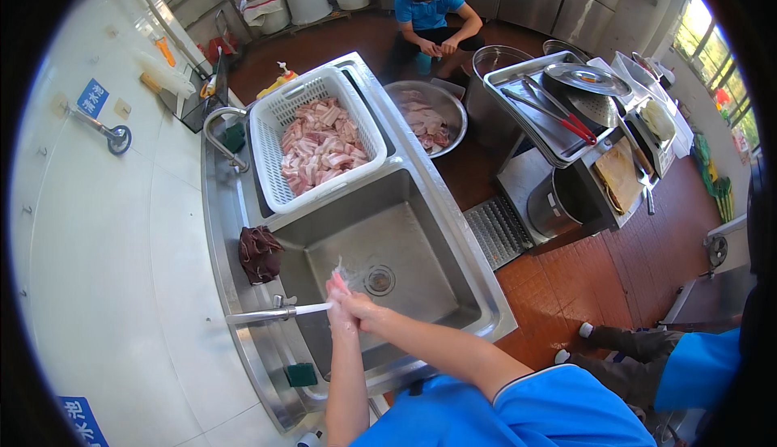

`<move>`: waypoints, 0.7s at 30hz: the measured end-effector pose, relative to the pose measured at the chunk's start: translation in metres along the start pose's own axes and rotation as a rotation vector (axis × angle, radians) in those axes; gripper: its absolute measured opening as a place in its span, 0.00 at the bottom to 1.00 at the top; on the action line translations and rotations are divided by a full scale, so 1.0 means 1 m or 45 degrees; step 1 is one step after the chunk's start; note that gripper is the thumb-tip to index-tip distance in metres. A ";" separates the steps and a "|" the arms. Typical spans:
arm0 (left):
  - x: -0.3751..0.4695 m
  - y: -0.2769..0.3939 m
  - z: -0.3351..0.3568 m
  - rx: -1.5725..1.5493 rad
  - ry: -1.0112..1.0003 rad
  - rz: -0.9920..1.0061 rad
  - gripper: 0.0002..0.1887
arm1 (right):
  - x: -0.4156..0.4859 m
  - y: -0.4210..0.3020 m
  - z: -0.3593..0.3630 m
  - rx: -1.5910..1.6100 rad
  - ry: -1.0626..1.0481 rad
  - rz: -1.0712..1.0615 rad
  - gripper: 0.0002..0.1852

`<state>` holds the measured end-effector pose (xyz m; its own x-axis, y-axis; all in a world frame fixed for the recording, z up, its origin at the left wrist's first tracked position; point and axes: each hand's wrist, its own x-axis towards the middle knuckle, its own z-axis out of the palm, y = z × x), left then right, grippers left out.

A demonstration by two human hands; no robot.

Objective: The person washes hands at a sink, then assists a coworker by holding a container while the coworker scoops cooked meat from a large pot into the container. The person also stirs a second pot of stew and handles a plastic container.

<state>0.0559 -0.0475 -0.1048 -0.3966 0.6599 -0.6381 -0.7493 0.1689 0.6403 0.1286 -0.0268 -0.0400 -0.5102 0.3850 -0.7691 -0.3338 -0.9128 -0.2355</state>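
Over the basin of a stainless steel sink, water runs from a faucet onto my two hands. My left hand is in the stream and splashes spray off its far end. Pink shows there at the fingers; whether it is wet skin or a held thing is unclear. My right hand presses against the side of my left hand, its fingers partly hidden. Below them lies the round drain. A white plastic basket of sliced raw meat rests over the far basin.
A dark cloth and a green scouring pad lie on the sink's ledge. Beyond the sink, a person sits by a metal bowl of meat. Trays with red-handled tongs stand right; another person stands lower right.
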 end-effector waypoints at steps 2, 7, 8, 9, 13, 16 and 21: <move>-0.014 0.009 0.007 -0.348 -0.030 -0.015 0.22 | 0.008 -0.003 -0.006 -0.094 -0.211 0.150 0.33; -0.045 0.028 0.008 -0.752 -0.071 -0.218 0.20 | 0.046 0.032 0.006 -0.390 0.083 -0.317 0.46; -0.050 0.028 0.007 -0.558 -0.079 -0.153 0.19 | 0.054 0.033 0.008 -0.567 0.146 -0.315 0.47; -0.055 0.026 0.006 -0.369 -0.040 -0.092 0.19 | 0.060 0.030 0.011 -0.745 0.208 -0.319 0.49; -0.064 0.009 0.005 0.176 -0.009 0.367 0.14 | 0.061 0.000 0.011 -2.099 -0.382 -0.365 0.29; -0.065 0.003 0.006 0.751 -0.237 1.047 0.13 | 0.044 -0.011 0.019 -1.657 0.118 -0.471 0.18; -0.085 0.018 -0.006 1.727 -0.082 0.626 0.23 | 0.036 -0.015 0.014 -1.500 0.463 -0.739 0.10</move>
<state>0.0729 -0.1050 -0.0419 -0.4096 0.8798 -0.2413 0.5398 0.4470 0.7133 0.1048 0.0026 -0.0557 -0.2326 0.8595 -0.4552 0.5350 -0.2778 -0.7979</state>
